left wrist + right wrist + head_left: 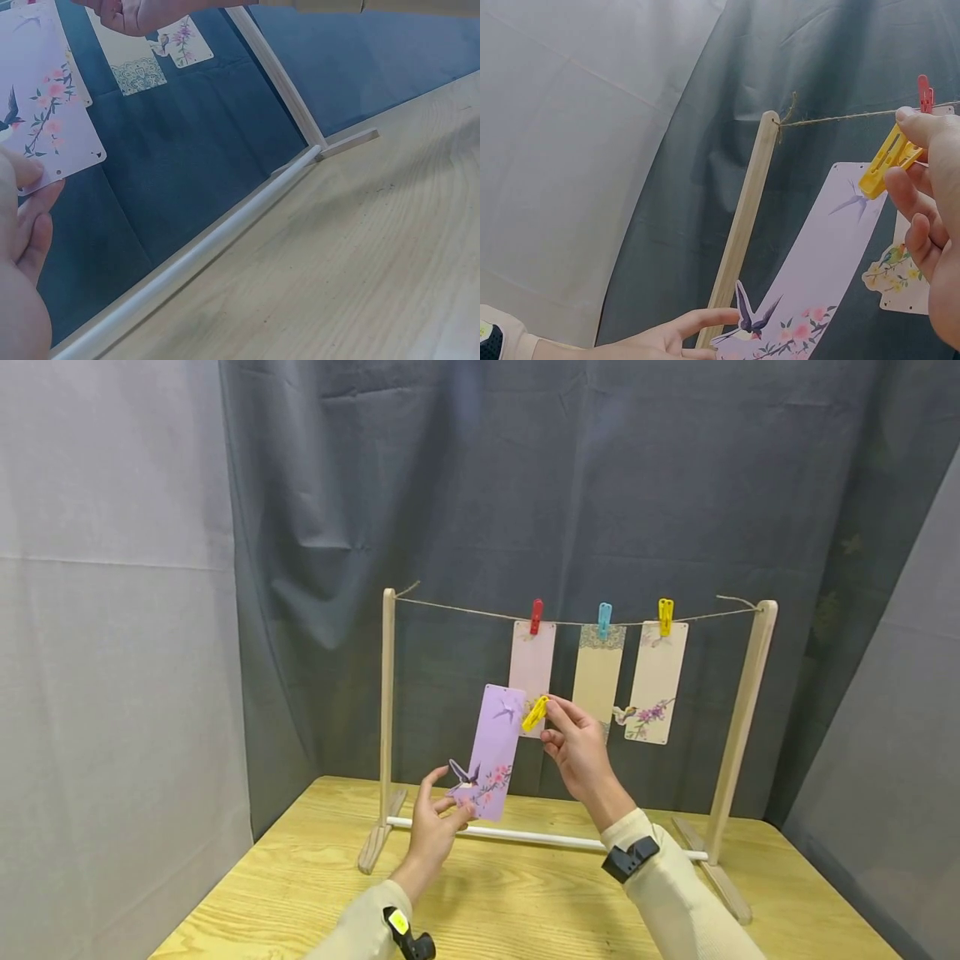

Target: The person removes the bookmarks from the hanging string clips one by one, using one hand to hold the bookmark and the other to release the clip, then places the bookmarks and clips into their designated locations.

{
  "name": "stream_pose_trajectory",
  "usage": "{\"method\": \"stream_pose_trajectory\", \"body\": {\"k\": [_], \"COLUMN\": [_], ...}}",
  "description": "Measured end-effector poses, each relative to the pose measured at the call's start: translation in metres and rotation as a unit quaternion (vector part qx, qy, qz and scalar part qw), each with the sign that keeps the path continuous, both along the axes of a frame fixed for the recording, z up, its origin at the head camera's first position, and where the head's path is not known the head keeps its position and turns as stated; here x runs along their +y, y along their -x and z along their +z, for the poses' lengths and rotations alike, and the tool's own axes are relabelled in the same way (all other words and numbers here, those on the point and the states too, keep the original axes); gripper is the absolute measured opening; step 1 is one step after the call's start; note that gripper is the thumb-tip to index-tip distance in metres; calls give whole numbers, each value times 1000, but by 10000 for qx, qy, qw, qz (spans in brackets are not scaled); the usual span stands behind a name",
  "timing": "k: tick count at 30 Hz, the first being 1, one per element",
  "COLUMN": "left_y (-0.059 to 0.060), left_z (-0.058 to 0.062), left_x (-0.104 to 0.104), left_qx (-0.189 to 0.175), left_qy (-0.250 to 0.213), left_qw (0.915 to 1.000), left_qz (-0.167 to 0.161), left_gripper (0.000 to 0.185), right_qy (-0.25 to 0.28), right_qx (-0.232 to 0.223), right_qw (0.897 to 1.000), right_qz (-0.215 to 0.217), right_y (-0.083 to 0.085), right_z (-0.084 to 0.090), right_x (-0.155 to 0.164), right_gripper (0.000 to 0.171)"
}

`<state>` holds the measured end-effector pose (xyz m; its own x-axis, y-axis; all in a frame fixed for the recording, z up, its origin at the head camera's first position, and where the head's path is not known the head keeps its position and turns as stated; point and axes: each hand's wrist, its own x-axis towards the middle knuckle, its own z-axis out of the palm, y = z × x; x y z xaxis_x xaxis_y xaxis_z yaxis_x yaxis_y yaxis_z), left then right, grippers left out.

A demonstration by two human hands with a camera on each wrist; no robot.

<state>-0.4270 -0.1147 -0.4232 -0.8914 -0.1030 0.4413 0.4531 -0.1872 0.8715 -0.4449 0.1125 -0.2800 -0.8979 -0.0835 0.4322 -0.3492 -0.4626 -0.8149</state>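
Note:
A purple bookmark card [495,727] with a swallow and pink blossoms is pinched at its lower end by my left hand [435,831]. It tilts slightly to the right, below the string and apart from it. My right hand [581,752] pinches a yellow clothespin [535,714] between thumb and fingers, close to the card's upper right edge. In the right wrist view the clothespin [889,161] points down and left, its tip overlapping the card's top corner; whether they touch I cannot tell. The left wrist view shows the thumb on the face of the card [64,139].
A wooden frame [387,693] carries a string [457,608]. From it hang a pink card [531,656] on a red clothespin [536,617], a beige card [600,672] on a blue clothespin [604,620], and a cream card [656,681] on a yellow one. A white rod [525,837] crosses low above the table [300,877].

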Motion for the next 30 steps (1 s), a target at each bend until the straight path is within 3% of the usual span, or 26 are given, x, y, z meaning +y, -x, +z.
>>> {"method": "stream_pose_trajectory", "body": {"k": [8,15,22,30], "left_y": [-2,-11,-23,-32], "left_z": [-8,-11,-13,-18], "left_x": [-3,-8,-7,-6], "left_qx": [-153,-123,-134,-300], "left_qy": [-127,-80,195,252], "left_qw": [9998,9999,9997,9992], "left_qz": [9,-4,-14,-35], "left_gripper": [79,80,79,79], "right_qy": [114,203,15,-275], "right_qx": [0,26,72,-96], "right_qw": [9999,9998,10000,9996], "right_qz": [-45,61,31,-42], "right_y": [-6,-12,-20,-29], "right_z": [-9,-19,-29,-36], "right_x": [11,25,39,42], "right_gripper": [29,39,23,27]}}
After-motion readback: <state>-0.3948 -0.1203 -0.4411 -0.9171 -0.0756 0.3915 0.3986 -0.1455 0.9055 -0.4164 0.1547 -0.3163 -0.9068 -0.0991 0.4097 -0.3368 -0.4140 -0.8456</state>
